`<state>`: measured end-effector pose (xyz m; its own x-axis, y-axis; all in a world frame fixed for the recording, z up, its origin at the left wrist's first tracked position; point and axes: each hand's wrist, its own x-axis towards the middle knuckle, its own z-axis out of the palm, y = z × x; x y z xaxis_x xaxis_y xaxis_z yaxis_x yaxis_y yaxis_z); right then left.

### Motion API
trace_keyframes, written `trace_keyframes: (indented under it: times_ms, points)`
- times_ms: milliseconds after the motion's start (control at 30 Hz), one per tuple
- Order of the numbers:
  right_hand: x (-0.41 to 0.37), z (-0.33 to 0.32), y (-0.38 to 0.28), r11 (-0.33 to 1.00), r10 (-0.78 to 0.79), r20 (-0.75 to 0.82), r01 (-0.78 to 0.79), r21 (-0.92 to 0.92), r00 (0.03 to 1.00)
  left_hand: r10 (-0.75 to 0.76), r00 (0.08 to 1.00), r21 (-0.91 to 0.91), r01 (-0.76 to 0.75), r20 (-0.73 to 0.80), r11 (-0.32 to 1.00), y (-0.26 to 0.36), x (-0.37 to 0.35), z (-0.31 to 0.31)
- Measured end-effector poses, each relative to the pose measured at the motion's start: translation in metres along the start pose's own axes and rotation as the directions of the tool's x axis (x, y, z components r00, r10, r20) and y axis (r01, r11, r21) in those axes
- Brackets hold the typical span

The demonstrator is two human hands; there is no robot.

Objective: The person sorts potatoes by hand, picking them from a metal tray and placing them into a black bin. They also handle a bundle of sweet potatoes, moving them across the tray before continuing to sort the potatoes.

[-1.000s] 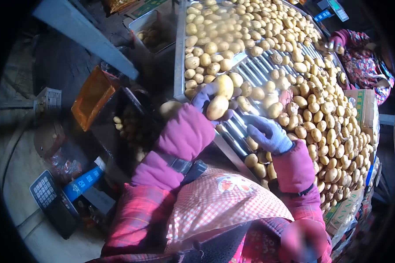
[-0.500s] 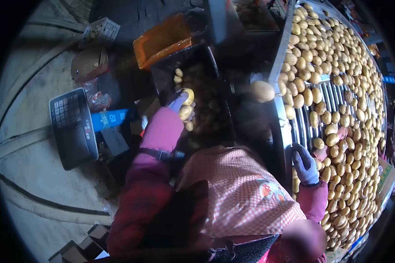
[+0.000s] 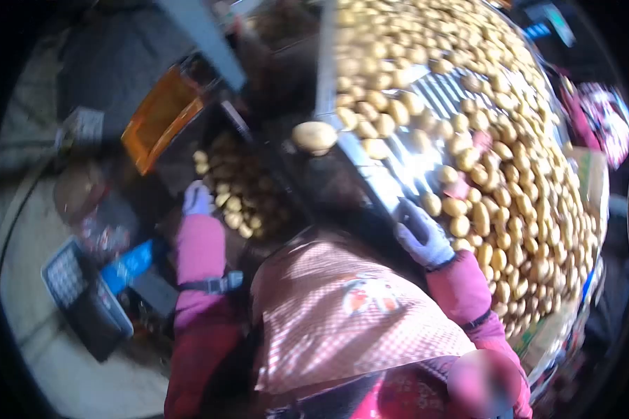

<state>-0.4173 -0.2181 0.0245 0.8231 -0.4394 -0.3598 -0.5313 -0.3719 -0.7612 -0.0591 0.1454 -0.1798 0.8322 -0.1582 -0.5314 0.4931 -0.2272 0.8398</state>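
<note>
My left hand (image 3: 198,200), in a pale lavender glove, is at the left side of a dark bin (image 3: 286,187). No potato shows in it; its fingers look loosely open, though blurred. Potatoes (image 3: 232,204) lie in the bin just to its right. My right hand (image 3: 423,236), gloved the same way, is at the near metal edge of the roller table (image 3: 381,183), with thumb and fingers apart and nothing held. Loose potatoes (image 3: 500,258) lie just beyond its fingers. A single larger potato (image 3: 314,137) is at the table's left corner.
Potatoes cover much of the roller table on the right. An orange crate (image 3: 162,122) stands behind the bin. A scale (image 3: 87,297) is at the lower left, beside a blue strip (image 3: 127,265). A grey post (image 3: 203,38) rises at the back. Another person's patterned sleeve (image 3: 603,126) shows at far right.
The view has swung to the right. My left hand has let go of its potatoes and drawn back to the bin's left side. My right hand stays at the table edge.
</note>
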Motion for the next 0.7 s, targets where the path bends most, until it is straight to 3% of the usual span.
trace_keyframes:
  times_ms: [33,67,133,167,200,267,300,333,367,400,433,500,567,633,700]
  points:
    - [-0.002,-0.004,-0.007,1.000,0.014,0.022,-0.014,0.021,1.000,0.157,0.986,-0.090,-0.151,0.054,0.984,0.027,0.001,0.008]
    - [-0.007,-0.008,-0.009,0.994,0.039,0.025,-0.041,0.101,0.999,0.383,0.909,-0.103,-0.370,0.167,0.923,0.069,-0.021,0.035]
    - [-0.021,-0.019,-0.017,0.997,0.033,-0.119,-0.023,0.080,0.992,0.492,0.858,0.018,-0.500,0.146,0.866,0.147,-0.079,0.102]
    - [-0.028,-0.027,-0.015,0.999,0.027,-0.177,-0.022,0.028,0.984,0.556,0.788,-0.095,-0.552,0.265,0.828,0.165,-0.101,0.125]
    - [-0.037,-0.035,-0.015,1.000,0.005,-0.261,-0.009,-0.015,0.965,0.586,0.748,-0.027,-0.609,0.313,0.792,0.178,-0.120,0.153]
    - [-0.052,-0.041,0.009,1.000,-0.012,-0.455,0.003,-0.021,0.890,0.564,0.658,-0.132,-0.585,0.499,0.800,0.177,-0.142,0.208]
    - [-0.061,-0.049,0.006,0.999,-0.013,-0.521,-0.009,-0.040,0.853,0.598,0.562,-0.050,-0.704,0.571,0.709,0.156,-0.144,0.238]
    - [-0.071,-0.058,0.002,0.980,-0.077,-0.574,-0.045,-0.195,0.815,0.486,0.426,-0.061,-0.701,0.763,0.711,0.154,-0.151,0.264]
    - [-0.081,-0.065,0.001,0.935,-0.149,-0.613,-0.091,-0.343,0.776,0.429,0.293,0.056,-0.873,0.854,0.485,0.174,-0.173,0.285]
    - [-0.091,-0.069,0.011,0.894,-0.216,-0.628,-0.108,-0.435,0.748,0.377,0.169,0.032,-0.939,0.910,0.344,0.167,-0.168,0.308]
    - [-0.101,-0.072,0.021,0.839,-0.306,-0.637,-0.115,-0.531,0.708,0.286,0.200,0.122,-0.956,0.937,0.268,0.181,-0.176,0.324]
    - [-0.118,-0.073,0.032,0.792,-0.284,-0.669,-0.225,-0.567,0.686,0.178,0.169,0.206,-0.955,0.969,-0.215,0.166,-0.135,0.368]
    - [-0.130,-0.064,0.052,0.801,-0.278,-0.694,-0.239,-0.549,0.664,0.147,0.427,0.446,-0.883,0.892,-0.145,0.211,-0.161,0.400]
    - [-0.135,-0.057,0.061,0.781,-0.222,-0.695,-0.302,-0.546,0.683,0.076,0.462,0.447,-0.784,0.884,-0.430,0.205,-0.151,0.433]
    - [-0.134,-0.055,0.058,0.728,-0.210,-0.653,-0.329,-0.601,0.728,0.010,0.580,0.543,-0.755,0.814,-0.367,0.206,-0.147,0.449]
